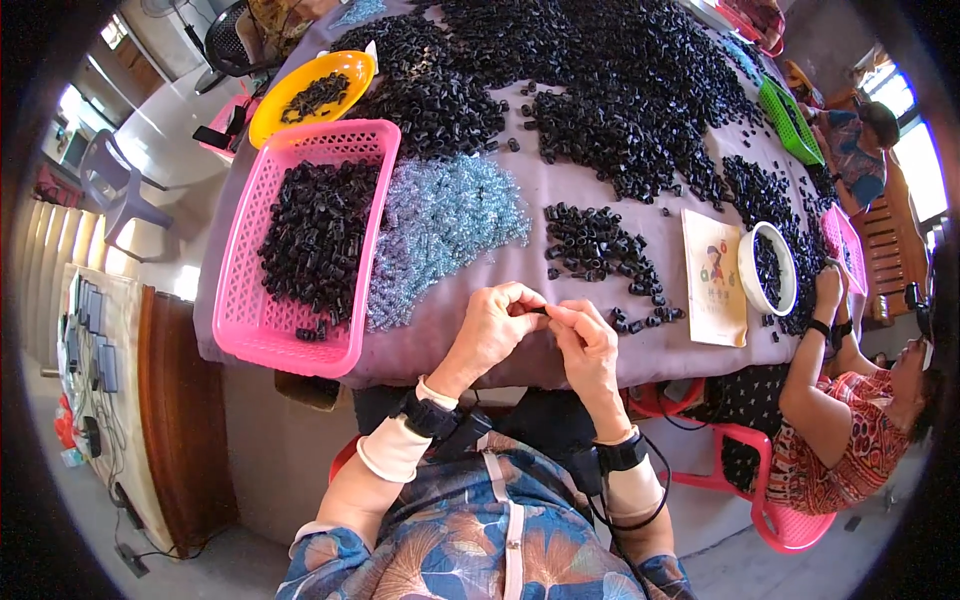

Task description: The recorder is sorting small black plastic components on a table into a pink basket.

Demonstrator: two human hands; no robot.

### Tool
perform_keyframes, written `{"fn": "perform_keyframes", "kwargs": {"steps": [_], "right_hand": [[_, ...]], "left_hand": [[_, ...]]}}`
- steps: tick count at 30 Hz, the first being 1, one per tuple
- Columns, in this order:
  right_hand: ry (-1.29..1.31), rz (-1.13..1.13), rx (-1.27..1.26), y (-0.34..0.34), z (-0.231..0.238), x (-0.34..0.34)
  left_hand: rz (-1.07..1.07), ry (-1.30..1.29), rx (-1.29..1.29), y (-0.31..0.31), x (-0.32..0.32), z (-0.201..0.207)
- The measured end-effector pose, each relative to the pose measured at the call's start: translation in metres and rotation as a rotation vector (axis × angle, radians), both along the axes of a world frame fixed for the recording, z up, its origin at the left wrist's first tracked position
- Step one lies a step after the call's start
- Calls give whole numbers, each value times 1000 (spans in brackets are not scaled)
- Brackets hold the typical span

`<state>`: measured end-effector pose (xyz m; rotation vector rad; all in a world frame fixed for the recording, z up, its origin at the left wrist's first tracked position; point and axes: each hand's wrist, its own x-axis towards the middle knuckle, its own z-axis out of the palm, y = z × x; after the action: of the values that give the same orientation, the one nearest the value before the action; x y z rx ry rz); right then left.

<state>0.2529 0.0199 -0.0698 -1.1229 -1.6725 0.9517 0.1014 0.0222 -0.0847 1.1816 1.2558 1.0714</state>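
Note:
My left hand (497,325) and my right hand (584,340) meet over the table's near edge, fingertips pinched together. Between them is a small black plastic part (540,310), mostly covered by the fingers. Just beyond my hands lies a small group of black tube-shaped parts (592,243). To the left of it spreads a heap of clear bluish small pieces (450,215). A pink plastic basket (285,345) stands at the left, with many black parts (315,235) inside.
Large piles of black parts (610,90) cover the far table. A yellow plate (262,120) sits behind the basket. At the right are a booklet (712,285), a white bowl (790,285) and a green basket (790,120). A co-worker (850,420) sits on a pink chair at the right.

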Motion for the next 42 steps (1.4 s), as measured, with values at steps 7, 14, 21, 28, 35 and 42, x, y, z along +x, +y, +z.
{"fn": "perform_keyframes", "kwargs": {"steps": [7, 14, 21, 28, 35, 42], "right_hand": [[-90, -8, 30, 19, 9, -1], [-551, -107, 243, 42, -5, -17], [-365, -96, 305, 39, -9, -15], [429, -57, -475, 9, 3, -20], [439, -76, -473, 6, 0, -27], [313, -75, -390, 7, -11, -24]], "left_hand": [[19, -115, 89, 0, -1, -4], [57, -349, -65, 1, -5, 3], [52, -458, -137, 1, -14, -1], [108, -479, -106, 3, -10, -5], [76, -479, -124, 3, -11, -5], [78, -466, -137, 3, -11, -1]]}}
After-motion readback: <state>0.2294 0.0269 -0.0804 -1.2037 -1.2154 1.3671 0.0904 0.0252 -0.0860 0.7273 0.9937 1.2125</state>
